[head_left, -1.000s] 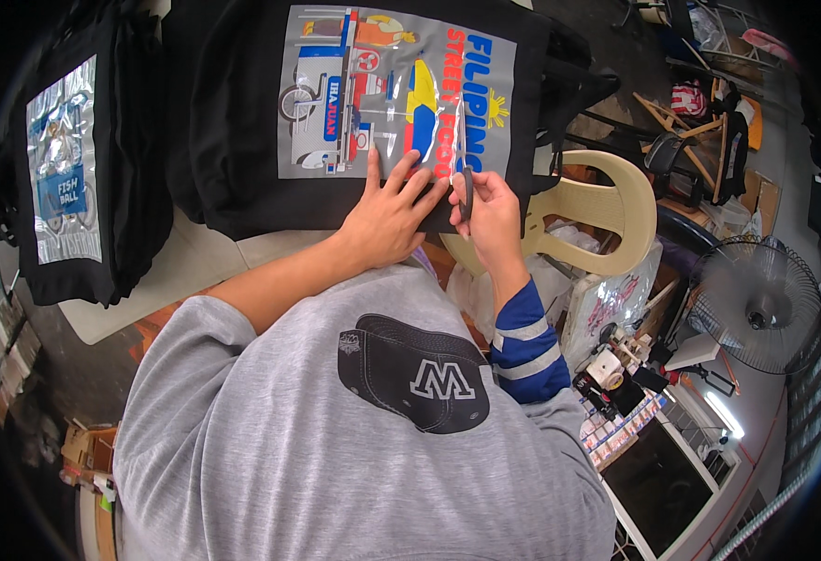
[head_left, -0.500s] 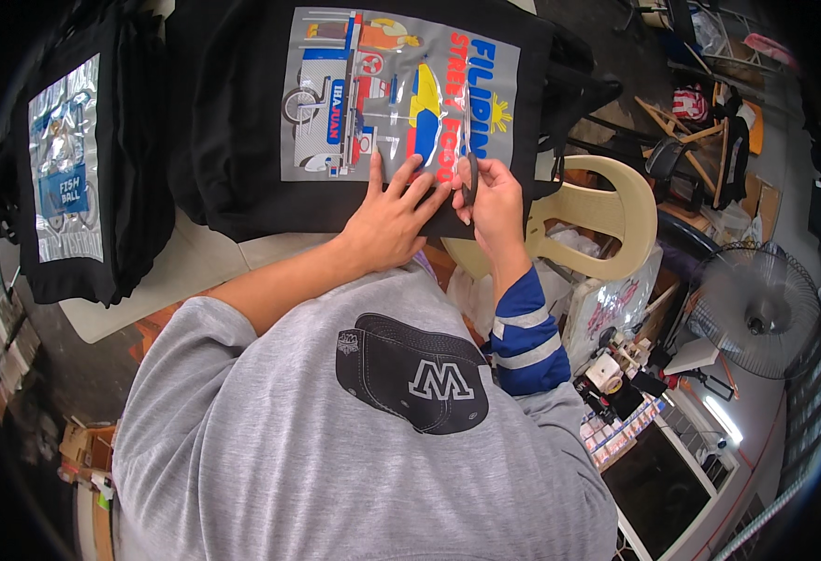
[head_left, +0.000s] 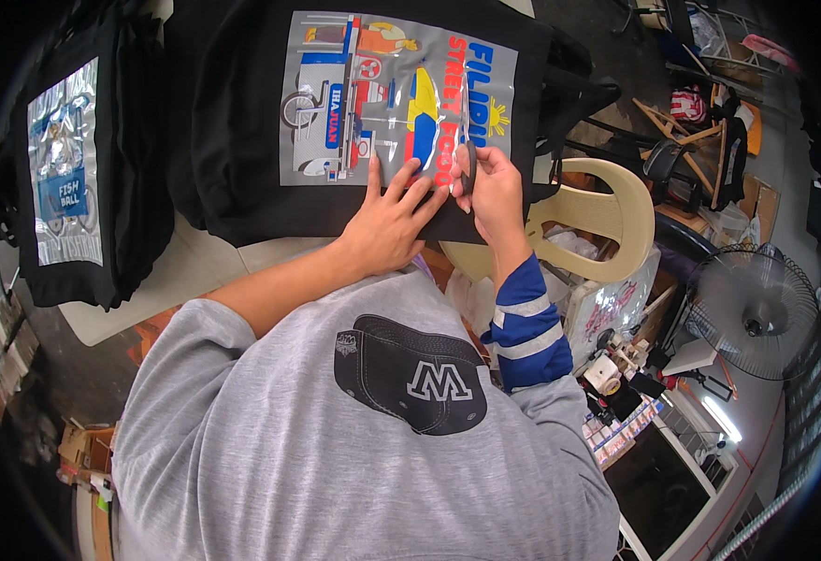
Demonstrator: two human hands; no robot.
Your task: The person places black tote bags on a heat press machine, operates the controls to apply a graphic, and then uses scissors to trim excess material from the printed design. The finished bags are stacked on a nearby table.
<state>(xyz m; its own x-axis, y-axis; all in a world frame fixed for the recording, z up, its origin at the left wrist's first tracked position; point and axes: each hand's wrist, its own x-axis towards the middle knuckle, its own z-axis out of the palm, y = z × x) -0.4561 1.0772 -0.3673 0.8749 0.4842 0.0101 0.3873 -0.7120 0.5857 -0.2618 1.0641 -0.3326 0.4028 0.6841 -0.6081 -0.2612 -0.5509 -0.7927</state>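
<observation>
My left hand [head_left: 387,217] lies flat with its fingers spread, the fingertips on the lower edge of a shiny grey printed panel [head_left: 303,84]. That panel, with a colourful food-cart picture and red and blue lettering, covers the front of a black fabric item [head_left: 233,140], perhaps a bag. At the panel's lower right, my right hand [head_left: 501,192] is closed round the dark handle of what look like scissors [head_left: 469,170]. Their thin blade points away from me over the lettering. The fingers partly hide the handle.
A stack of black fabric pieces with a silvery print [head_left: 64,164] sits at the left on the pale table [head_left: 102,313]. A beige plastic chair [head_left: 630,201] stands close by my right arm. Further right are a fan [head_left: 755,313], a screen [head_left: 658,491] and wooden frames.
My right hand has shifted slightly away from me with the scissors, and more of the blade shows over the print. My left hand stays almost where it was.
</observation>
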